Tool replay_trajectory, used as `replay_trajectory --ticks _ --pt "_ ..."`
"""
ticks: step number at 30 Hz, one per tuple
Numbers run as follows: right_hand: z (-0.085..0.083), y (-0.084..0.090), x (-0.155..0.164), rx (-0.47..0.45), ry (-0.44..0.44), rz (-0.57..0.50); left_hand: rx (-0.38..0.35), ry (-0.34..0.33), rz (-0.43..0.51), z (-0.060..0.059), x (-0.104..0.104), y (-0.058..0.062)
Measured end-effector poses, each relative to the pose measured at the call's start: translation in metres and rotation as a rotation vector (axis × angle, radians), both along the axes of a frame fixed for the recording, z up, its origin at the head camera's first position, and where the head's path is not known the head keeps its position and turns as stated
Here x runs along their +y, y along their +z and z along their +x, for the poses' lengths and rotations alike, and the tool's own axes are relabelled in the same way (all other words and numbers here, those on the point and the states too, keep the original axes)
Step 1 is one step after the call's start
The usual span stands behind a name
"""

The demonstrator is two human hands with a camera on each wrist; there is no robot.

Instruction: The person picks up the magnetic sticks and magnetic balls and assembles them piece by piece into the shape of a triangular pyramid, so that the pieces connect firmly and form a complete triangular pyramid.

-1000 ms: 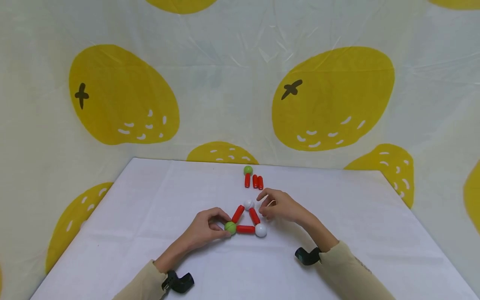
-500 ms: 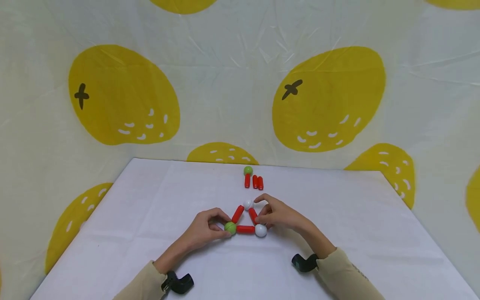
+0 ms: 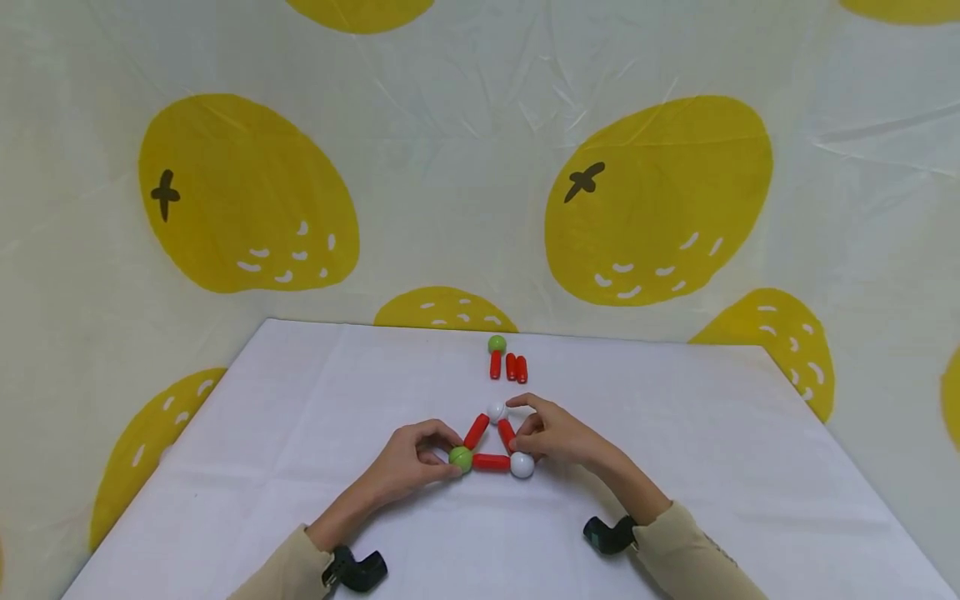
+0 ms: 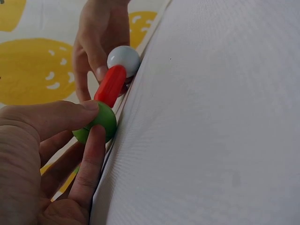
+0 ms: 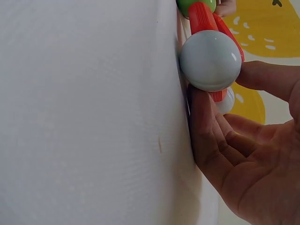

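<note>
A flat triangle of three red rods lies on the white table (image 3: 675,433), with a green ball (image 3: 461,457) at its left corner and white balls at the top (image 3: 497,411) and right (image 3: 522,465). My left hand (image 3: 442,454) pinches the green ball (image 4: 96,124) between thumb and forefinger. My right hand (image 3: 519,419) curls over the right red rod (image 3: 507,433), its forefinger tip beside the top white ball. In the right wrist view the right white ball (image 5: 210,60) sits between two fingers of that hand (image 5: 220,98).
Farther back lie a spare green ball (image 3: 497,343) joined to a red rod (image 3: 495,365) and two loose red rods (image 3: 516,367). A lemon-print cloth (image 3: 247,192) hangs behind the table and on both sides. Black camera mounts (image 3: 360,568) sit on both wrists.
My right hand has moved left from beside the triangle onto its right rod and top white ball. The left hand has kept its pinch on the green ball.
</note>
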State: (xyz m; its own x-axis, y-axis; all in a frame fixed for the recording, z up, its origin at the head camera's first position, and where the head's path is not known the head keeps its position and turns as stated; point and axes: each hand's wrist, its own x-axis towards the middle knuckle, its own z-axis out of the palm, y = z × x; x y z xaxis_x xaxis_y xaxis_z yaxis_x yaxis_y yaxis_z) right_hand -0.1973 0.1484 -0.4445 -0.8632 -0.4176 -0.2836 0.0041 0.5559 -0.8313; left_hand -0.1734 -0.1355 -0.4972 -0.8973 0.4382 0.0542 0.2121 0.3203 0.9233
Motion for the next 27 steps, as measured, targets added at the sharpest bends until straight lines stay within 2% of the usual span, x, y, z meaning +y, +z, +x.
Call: replay_trajectory --ticks 27 --pt "-0.0014 -0.0011 0.0011 0.052 0.0 -0.026 -0.024 -0.009 0.0 0.001 0.0006 0.0025"
